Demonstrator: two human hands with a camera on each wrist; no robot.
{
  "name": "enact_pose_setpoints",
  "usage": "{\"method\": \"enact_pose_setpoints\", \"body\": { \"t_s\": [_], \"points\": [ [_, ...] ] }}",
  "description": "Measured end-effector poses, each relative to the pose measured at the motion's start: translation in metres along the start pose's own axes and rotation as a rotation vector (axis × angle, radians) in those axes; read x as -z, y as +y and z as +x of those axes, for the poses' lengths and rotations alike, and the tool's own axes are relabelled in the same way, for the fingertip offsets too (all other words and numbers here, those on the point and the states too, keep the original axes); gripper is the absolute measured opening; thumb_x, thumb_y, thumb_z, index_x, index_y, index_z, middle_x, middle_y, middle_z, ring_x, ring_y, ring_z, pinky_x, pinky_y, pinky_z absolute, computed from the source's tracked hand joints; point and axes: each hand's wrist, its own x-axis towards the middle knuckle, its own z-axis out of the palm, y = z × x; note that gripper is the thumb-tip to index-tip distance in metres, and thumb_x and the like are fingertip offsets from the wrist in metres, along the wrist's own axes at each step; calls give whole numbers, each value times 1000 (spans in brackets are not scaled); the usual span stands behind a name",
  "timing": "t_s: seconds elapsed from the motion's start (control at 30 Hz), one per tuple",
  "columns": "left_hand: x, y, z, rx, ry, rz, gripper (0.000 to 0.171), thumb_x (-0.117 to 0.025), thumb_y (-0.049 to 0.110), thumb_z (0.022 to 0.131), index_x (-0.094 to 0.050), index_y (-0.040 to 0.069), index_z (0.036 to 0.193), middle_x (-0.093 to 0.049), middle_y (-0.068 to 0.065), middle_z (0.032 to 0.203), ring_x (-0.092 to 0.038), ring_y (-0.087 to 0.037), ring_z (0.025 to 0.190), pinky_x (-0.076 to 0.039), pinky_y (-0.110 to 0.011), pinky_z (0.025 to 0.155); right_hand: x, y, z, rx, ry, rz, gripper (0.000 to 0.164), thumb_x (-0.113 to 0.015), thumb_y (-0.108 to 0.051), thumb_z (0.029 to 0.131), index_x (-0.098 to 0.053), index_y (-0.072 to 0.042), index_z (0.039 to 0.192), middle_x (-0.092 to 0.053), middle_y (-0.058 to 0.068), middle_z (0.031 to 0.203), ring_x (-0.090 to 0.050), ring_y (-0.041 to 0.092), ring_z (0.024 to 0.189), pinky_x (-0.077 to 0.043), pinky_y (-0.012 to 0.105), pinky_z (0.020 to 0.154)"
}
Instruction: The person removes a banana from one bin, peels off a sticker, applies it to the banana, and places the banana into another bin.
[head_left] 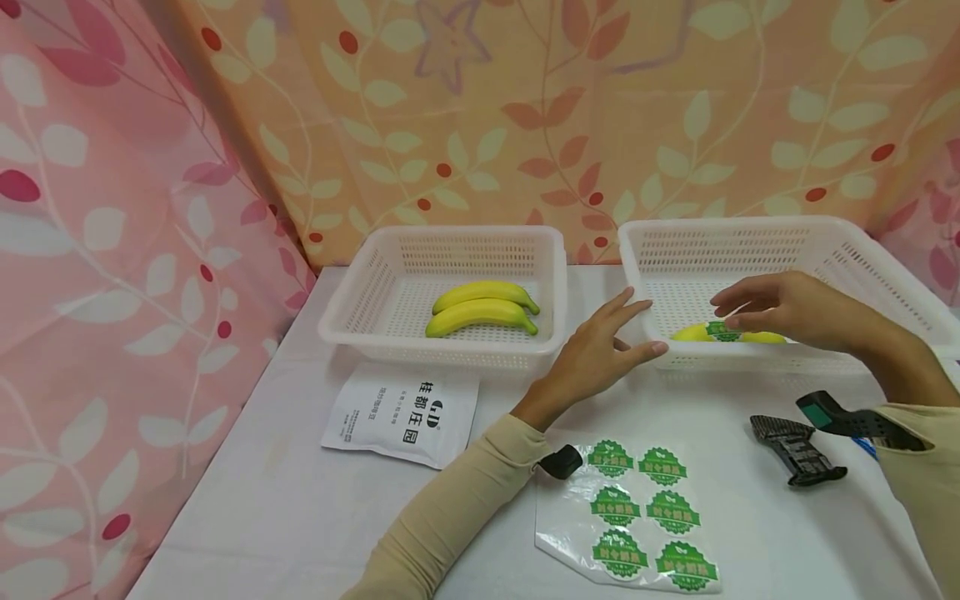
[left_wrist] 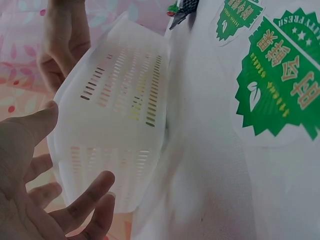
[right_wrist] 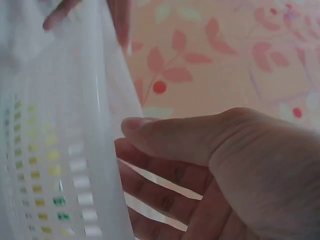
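My left hand (head_left: 596, 350) is at the left front corner of the right white basket (head_left: 750, 223), fingers spread and fingertips right at the rim. Nothing is held in it. My right hand (head_left: 795, 312) hovers inside that same basket, fingers loosely bent over a yellow banana (head_left: 690, 333) that bears a green sticker (head_left: 723, 332). In the right wrist view the right thumb and fingers (right_wrist: 165, 135) show no object between them; the basket wall (right_wrist: 97, 100) hides part of the fingers. The banana appears only through the basket slots there.
Two bananas (head_left: 480, 317) lie in the left white basket (head_left: 341, 321). In front of it is a white pouch (head_left: 405, 417) with dark print. A sheet (head_left: 570, 525) of several green stickers lies near my left sleeve. A black ridged object (head_left: 798, 450) lies by my right wrist.
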Motion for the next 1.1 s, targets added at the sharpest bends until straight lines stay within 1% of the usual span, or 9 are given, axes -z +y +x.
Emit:
{"method": "enact_pose_setpoints", "body": {
  "t_s": [0.1, 0.2, 0.27, 0.43, 0.5, 0.67, 0.8, 0.97, 1.1],
  "points": [
    [0, 0, 0, 5, -5, -6, 71, -72, 52, 99, -45, 34, 162, -19, 20, 175, -71, -3, 102, -54, -15, 73, -9, -12, -8, 31, 55, 29, 34, -75, -21, 100, -74, -5, 130, -75, 19, 123, -73, 20, 106, -61, 37, 85],
    [0, -1, -1, 0, -8, -8, 71, -72, 51, 99, -45, 34, 162, -19, 19, 175, -71, -4, 102, -54, -16, 73, -19, -24, -14, 53, 80, 55, 34, -77, -26, 99, -75, -11, 129, -76, 14, 123, -67, 2, 100, -54, 22, 79],
    [1, -1, -1, -6, -10, -5, 71, -72, 51, 99, -45, 33, 162, -19, 18, 175, -71, -4, 102, -54, -16, 73, -26, -31, -16, 63, 82, 74, 34, -77, -27, 99, -75, -11, 129, -76, 12, 122, -68, 6, 103, -54, 22, 79],
    [2, 0, -1, -27, -24, 11, 70, -71, 48, 101, -43, 30, 163, -18, 14, 176, -72, -7, 105, -54, -16, 79, -39, -41, -19, 40, 75, 115, 35, -78, -29, 98, -76, -11, 128, -76, 12, 122, -72, 29, 107, -55, 23, 79],
    [3, 1, -2, -29, -40, 21, 71, -70, 47, 102, -41, 29, 164, -16, 12, 177, -72, -9, 109, -55, -19, 84, -43, -41, -20, 28, 77, 120, 34, -79, -30, 98, -77, -12, 126, -76, 12, 123, -72, 25, 105, -55, 22, 78],
    [8, 9, -7, -13, -103, 67, 74, -67, 50, 103, -37, 26, 166, -16, 5, 177, -68, -11, 118, -55, -25, 95, -49, -39, -21, 33, 118, 105, 30, -80, -32, 97, -80, -16, 123, -77, 10, 122, -68, 4, 97, -54, 21, 77],
    [17, 16, -18, -40, -193, 97, 71, -66, 50, 104, -40, 24, 165, -24, -1, 174, -66, -7, 118, -53, -21, 95, -51, -37, -20, 34, 133, 98, 30, -80, -32, 97, -80, -17, 123, -77, 10, 122, -66, 2, 97, -54, 21, 77],
    [41, 21, -41, -126, -284, 101, 64, -68, 43, 104, -47, 19, 160, -36, -2, 169, -67, -7, 118, -51, -12, 91, -52, -37, -19, -2, 124, 95, 33, -80, -33, 97, -80, -15, 124, -77, 11, 122, -67, 13, 98, -54, 22, 77],
    [75, 16, -62, -186, -248, 73, 59, -72, 35, 103, -52, 17, 156, -48, -1, 160, -68, -10, 119, -53, -16, 96, -51, -36, -19, -16, 126, 94, 33, -81, -33, 96, -80, -15, 123, -77, 10, 120, -66, 11, 96, -53, 22, 77]
  ]
}}
